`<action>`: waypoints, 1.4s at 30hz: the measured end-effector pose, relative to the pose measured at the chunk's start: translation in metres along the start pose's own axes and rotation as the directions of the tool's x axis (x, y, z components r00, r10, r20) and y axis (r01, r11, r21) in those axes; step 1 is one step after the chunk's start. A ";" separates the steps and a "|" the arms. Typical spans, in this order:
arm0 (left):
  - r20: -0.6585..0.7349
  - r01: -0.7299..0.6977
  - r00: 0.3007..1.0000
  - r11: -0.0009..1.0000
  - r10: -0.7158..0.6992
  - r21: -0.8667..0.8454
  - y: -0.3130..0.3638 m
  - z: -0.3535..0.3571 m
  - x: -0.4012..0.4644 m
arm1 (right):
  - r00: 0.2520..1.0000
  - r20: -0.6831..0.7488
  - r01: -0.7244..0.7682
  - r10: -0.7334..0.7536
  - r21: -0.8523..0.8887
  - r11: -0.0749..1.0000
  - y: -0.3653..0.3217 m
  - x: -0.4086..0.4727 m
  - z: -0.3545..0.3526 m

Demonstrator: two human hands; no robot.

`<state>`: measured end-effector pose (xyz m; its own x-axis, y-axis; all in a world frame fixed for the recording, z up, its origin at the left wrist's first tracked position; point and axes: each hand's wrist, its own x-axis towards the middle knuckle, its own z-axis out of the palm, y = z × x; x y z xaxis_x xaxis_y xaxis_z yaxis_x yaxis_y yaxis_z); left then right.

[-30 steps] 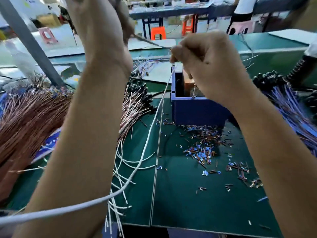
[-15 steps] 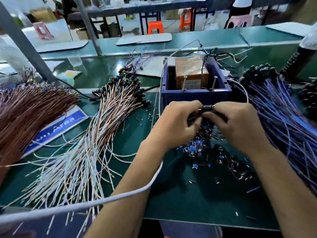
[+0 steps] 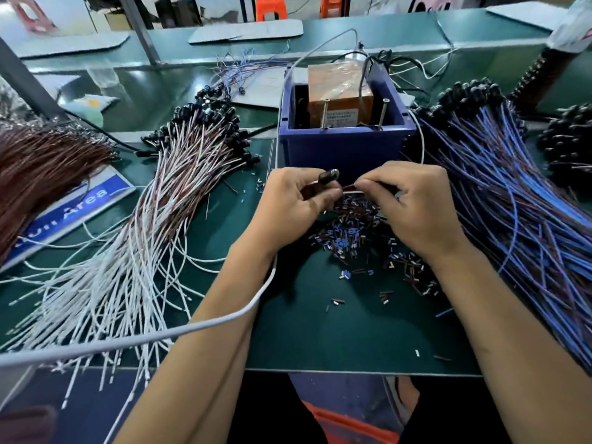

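Blue wires fill the right of the frame, white wires the left, brown wires the far left. A blue box stands just beyond both hands at centre. Below the scraps, bare mat lies open toward the lower edge. The left hand grips a black, metal-tipped plug at centre; the right hand pinches what seems its thin wire

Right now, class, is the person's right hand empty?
No, the right hand pinches the thin wires running from the black plug held by the left hand.
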<state>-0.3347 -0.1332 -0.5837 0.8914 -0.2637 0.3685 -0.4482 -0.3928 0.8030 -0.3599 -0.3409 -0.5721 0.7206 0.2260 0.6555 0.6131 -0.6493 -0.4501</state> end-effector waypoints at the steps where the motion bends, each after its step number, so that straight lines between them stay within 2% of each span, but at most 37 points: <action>1: 0.008 0.005 1.000 1.000 -0.004 -0.020 0.002 0.000 0.000 | 1.000 -0.002 -0.002 0.002 0.000 1.000 0.000 -0.001 -0.001; 9: 0.131 0.094 0.989 0.972 -0.067 -0.217 0.004 -0.011 0.000 | 0.997 -0.071 0.041 -0.041 -0.002 0.999 -0.007 -0.001 -0.002; 13: 0.199 0.135 0.977 0.942 -0.075 -0.308 -0.002 -0.020 -0.001 | 0.957 -0.282 0.066 -0.076 -0.043 0.997 -0.009 -0.002 -0.011; 16: 0.194 0.147 0.977 0.929 -0.083 -0.341 -0.004 -0.020 -0.001 | 0.913 -0.403 0.027 -0.065 -0.101 0.995 -0.009 -0.001 -0.017; 18: 0.184 0.141 0.980 0.920 -0.077 -0.365 -0.003 -0.016 0.000 | 0.866 -0.498 -0.124 0.036 -0.146 0.981 -0.011 0.000 -0.011; 19: 0.179 0.138 0.981 0.916 -0.074 -0.377 -0.002 -0.014 -0.001 | 0.833 -0.533 -0.241 0.146 -0.112 0.964 -0.012 -0.001 -0.007; 21: 0.165 0.124 0.984 0.916 -0.065 -0.382 -0.001 -0.010 -0.001 | 0.774 -0.509 -0.448 0.376 -0.022 0.894 -0.012 -0.001 -0.002; 22: 0.152 0.113 0.987 0.920 -0.060 -0.374 -0.001 -0.008 -0.002 | 0.773 -0.468 -0.489 0.429 -0.007 0.872 -0.010 -0.002 -0.001; 24: 0.126 0.103 0.990 0.926 -0.060 -0.364 0.001 -0.005 -0.003 | 0.821 -0.385 -0.445 0.421 0.029 0.895 -0.009 -0.003 -0.002; 26: 0.090 0.103 0.993 0.914 -0.073 -0.393 0.004 -0.003 -0.003 | 0.846 -0.374 -0.391 0.380 0.049 0.919 -0.012 -0.003 0.000; 29: 0.010 0.079 0.996 0.870 -0.085 -0.488 0.006 -0.005 -0.001 | 0.824 -0.469 -0.360 0.319 0.004 0.933 -0.016 -0.002 0.002; 31: -0.007 0.065 0.997 0.859 -0.080 -0.509 0.007 -0.006 -0.001 | 0.793 -0.481 -0.385 0.375 0.081 0.919 -0.016 -0.001 0.001; 32: 0.001 0.069 0.997 0.865 -0.079 -0.497 0.007 -0.007 -0.001 | 0.770 -0.436 -0.417 0.466 0.209 0.885 -0.015 0.001 0.000; 33: 0.018 0.077 0.997 0.876 -0.077 -0.476 0.006 -0.006 -0.002 | 0.726 -0.340 -0.465 0.598 0.398 0.791 -0.014 0.003 -0.001; 34: 0.039 0.084 0.996 0.890 -0.075 -0.448 0.006 -0.006 -0.002 | 0.653 -0.188 -0.506 0.734 0.612 0.607 -0.014 0.006 -0.003; 35: 0.061 0.091 0.996 0.905 -0.072 -0.417 0.005 -0.005 -0.002 | 0.575 0.001 -0.508 0.818 0.784 0.356 -0.013 0.008 -0.004; 36: 0.081 0.094 0.994 0.917 -0.067 -0.387 0.005 -0.004 -0.002 | 0.515 0.161 -0.472 0.842 0.873 0.121 -0.012 0.010 -0.007; 37: 0.098 0.097 0.993 0.926 -0.065 -0.365 0.004 -0.003 -0.002 | 0.482 0.263 -0.427 0.836 0.904 -0.038 -0.010 0.011 -0.010; 38: 0.113 0.101 0.992 0.929 -0.065 -0.355 0.004 -0.003 -0.002 | 0.477 0.309 -0.389 0.823 0.914 -0.118 -0.007 0.012 -0.013; 39: 0.125 0.108 0.990 0.927 -0.066 -0.360 0.004 -0.002 -0.003 | 0.494 0.320 -0.359 0.808 0.922 -0.145 -0.004 0.011 -0.016; 42: 0.129 0.138 0.988 0.885 -0.089 -0.444 0.006 -0.001 -0.002 | 0.630 0.285 -0.267 0.723 0.953 -0.143 0.001 0.008 -0.020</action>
<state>-0.3394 -0.1338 -0.5790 0.9115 -0.3395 0.2323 -0.2445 0.0070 0.9696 -0.3600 -0.3541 -0.5551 0.9891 -0.1199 -0.0854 0.0284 0.7247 -0.6885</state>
